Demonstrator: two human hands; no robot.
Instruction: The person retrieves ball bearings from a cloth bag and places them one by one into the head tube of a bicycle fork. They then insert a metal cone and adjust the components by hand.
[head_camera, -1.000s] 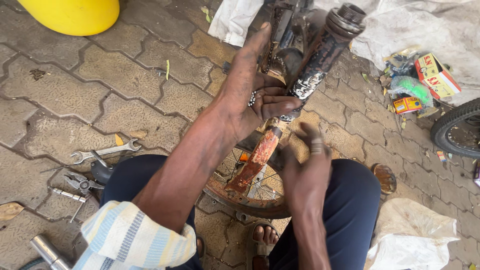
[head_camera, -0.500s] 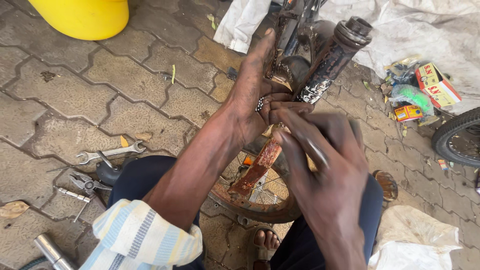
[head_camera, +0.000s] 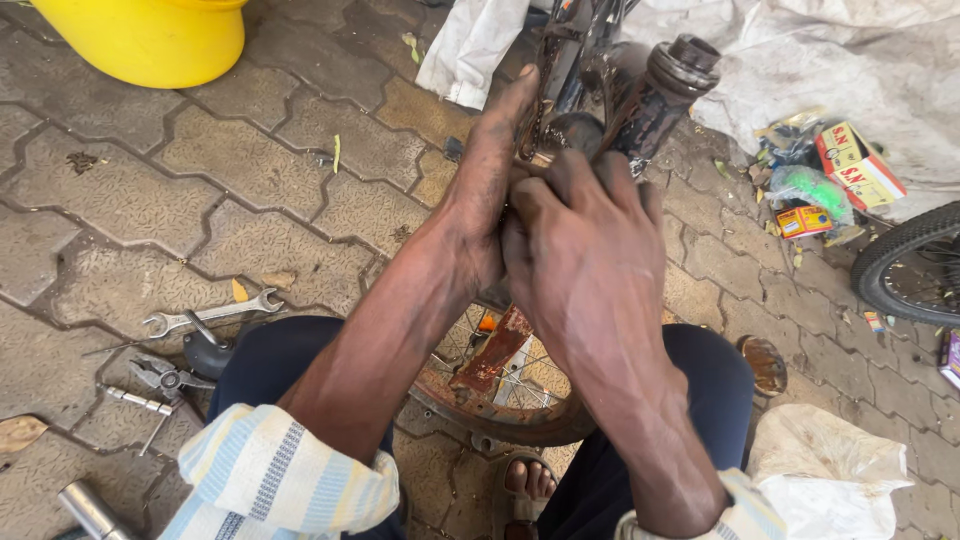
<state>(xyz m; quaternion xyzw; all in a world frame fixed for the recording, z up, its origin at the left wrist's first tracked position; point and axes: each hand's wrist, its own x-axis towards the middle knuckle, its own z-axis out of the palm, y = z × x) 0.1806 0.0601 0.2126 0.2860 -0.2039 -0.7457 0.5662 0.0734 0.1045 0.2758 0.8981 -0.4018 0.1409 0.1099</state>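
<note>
A rusty, greasy bicycle frame with a dark head tube stands before me, above a rusty wheel rim with spokes between my knees. My left hand presses flat against the frame's side, fingers stretched upward along it. Beside it, my right hand curls over the frame's lower part, its fingers bent around something hidden under the hand. A rusty bar slants down below both hands.
A spanner, pliers and a socket tool lie on the paving at left. A yellow bucket stands top left. Small boxes, a tyre, white sacking and a cloth are at right.
My right hand has risen from beside the rusty bar up to the frame and closed over it next to my left hand, which has stayed against the frame.
</note>
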